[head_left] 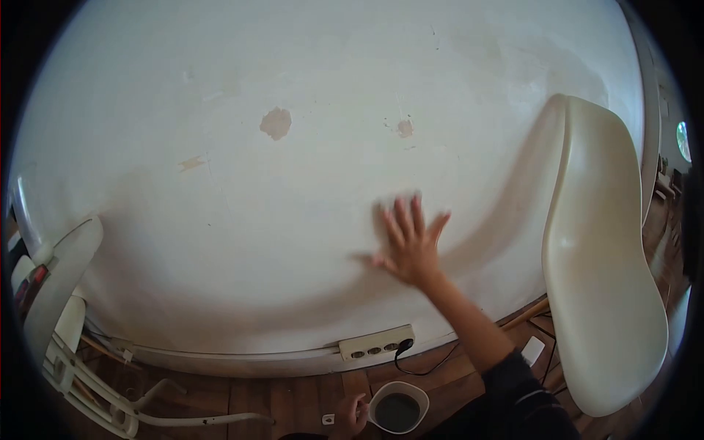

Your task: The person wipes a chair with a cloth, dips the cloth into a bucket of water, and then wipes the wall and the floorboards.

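My right hand (411,249) is spread out against the white wall (308,220), its fingers apart and its back toward me. Low in the view, my left hand (352,416) is closed around the handle of a white mug (422,418). Dark greyish liquid shows inside the mug, which is held upright above the wooden floor (286,400). Paint has come off the wall in a large patch (276,124) and a smaller patch (405,128), both higher than my right hand.
A cream moulded chair (605,257) stands close on the right. Pale chair parts (66,271) crowd the left side. A power strip (376,343) with a black plug and cable runs along the wall's foot. A small white object (533,350) lies beside my right forearm.
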A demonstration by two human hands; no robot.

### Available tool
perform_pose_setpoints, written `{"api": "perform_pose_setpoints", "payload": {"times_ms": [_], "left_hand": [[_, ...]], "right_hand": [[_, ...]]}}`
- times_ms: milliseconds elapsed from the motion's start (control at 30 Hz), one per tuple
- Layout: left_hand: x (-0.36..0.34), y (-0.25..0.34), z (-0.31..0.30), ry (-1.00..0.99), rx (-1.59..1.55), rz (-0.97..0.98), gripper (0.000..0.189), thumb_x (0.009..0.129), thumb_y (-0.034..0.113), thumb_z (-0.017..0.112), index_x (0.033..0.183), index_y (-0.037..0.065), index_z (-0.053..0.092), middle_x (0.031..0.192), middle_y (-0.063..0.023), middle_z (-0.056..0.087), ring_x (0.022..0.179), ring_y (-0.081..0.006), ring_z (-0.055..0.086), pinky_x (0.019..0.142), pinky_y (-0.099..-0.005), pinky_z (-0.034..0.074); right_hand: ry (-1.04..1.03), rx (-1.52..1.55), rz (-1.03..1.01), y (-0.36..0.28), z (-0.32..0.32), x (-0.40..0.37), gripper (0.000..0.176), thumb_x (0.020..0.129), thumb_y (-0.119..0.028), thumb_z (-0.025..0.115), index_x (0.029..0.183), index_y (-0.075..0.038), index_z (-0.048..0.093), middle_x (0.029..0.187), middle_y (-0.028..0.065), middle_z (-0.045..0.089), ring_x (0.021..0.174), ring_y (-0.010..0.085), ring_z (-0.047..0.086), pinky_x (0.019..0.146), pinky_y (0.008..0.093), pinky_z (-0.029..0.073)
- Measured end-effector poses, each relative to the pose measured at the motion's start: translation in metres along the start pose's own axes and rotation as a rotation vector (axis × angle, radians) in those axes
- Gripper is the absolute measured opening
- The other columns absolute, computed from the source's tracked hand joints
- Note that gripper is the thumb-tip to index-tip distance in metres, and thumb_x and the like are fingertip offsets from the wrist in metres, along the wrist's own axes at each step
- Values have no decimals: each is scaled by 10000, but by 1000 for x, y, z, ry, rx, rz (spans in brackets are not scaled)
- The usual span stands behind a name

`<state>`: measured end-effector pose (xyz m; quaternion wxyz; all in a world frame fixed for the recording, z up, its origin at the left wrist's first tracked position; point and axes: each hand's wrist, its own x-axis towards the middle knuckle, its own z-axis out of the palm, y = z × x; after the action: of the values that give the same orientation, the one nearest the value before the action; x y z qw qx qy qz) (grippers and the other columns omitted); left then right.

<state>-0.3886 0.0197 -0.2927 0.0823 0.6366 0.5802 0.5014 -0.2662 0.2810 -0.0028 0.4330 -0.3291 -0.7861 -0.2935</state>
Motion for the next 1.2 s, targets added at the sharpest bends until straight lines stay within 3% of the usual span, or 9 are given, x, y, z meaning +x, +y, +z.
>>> {"api": "perform_pose_setpoints", "payload": {"times_ms": [100, 200, 367, 467, 533, 667, 867, 1067, 1200], "left_hand": [[2, -1, 3, 97, 44, 74, 245, 843, 155, 606, 1033, 4, 572, 765, -110, 580, 703, -280, 591, 662, -393, 480], [1, 2, -5, 105, 21, 59, 249, 830, 122, 617, 1040, 1, 562, 758, -114, 573, 682, -273, 592, 620, -373, 486], [7, 11, -11, 109, -2, 55, 260, 803, 68, 635, 1039, -4, 552, 742, -114, 565, 653, -269, 590, 586, -357, 489], [9, 9, -7, 112, -18, 76, 267, 795, 59, 639, 1038, -5, 549, 732, -116, 562, 648, -271, 591, 581, -358, 489], [9, 5, -6, 115, -31, 73, 267, 795, 61, 638, 1038, -6, 548, 728, -116, 560, 645, -274, 591, 583, -362, 486], [15, 7, -7, 90, -97, 65, 271, 799, 75, 637, 1044, -1, 550, 731, -118, 558, 642, -282, 583, 587, -375, 474], [14, 2, -2, 81, -132, 60, 281, 798, 99, 647, 1045, 2, 554, 733, -107, 545, 653, -282, 568, 599, -376, 458], [10, -6, 3, 142, -115, 88, 277, 805, 113, 648, 1047, 8, 560, 711, -98, 539, 621, -271, 552, 581, -365, 451], [8, -4, -1, 110, -122, 5, 245, 836, 116, 606, 1052, 11, 556, 748, -104, 561, 665, -255, 582, 611, -349, 470]], "right_hand": [[-117, 118, -107, -23, 47, -107, 808, 727, -654, 531, 1392, -237, 344, 1503, 58, 205, 1390, 331, 140, 901, 811, 6], [-43, -31, -202, -32, 71, -147, 768, 805, -677, 403, 1409, -213, 303, 1519, 88, 143, 1395, 359, 91, 908, 800, -33], [61, -63, 5, -43, 16, -12, 749, 808, -656, 419, 1420, -238, 312, 1518, 46, 182, 1397, 285, 162, 925, 778, -61], [236, -142, 84, -43, -34, 111, 749, 830, -636, 401, 1444, -231, 259, 1523, 37, 171, 1407, 261, 132, 924, 759, -87], [379, -161, 86, -37, -54, 173, 755, 852, -657, 350, 1455, -225, 212, 1528, 29, 145, 1409, 256, 109, 907, 782, -35], [409, -113, 84, -40, -57, 185, 763, 855, -668, 329, 1459, -226, 186, 1527, 24, 136, 1407, 265, 105, 907, 790, 34], [185, -34, 25, -64, -6, 65, 804, 839, -669, 332, 1446, -149, 244, 1526, 88, 139, 1407, 329, 78, 924, 757, -100], [-252, 32, -59, -83, 63, -139, 760, 792, -653, 468, 1406, -226, 332, 1505, 56, 205, 1392, 326, 138, 902, 804, -9], [-250, -59, -149, -78, 63, -150, 736, 801, -648, 457, 1402, -239, 342, 1512, 35, 188, 1397, 300, 136, 906, 799, -29]]}}
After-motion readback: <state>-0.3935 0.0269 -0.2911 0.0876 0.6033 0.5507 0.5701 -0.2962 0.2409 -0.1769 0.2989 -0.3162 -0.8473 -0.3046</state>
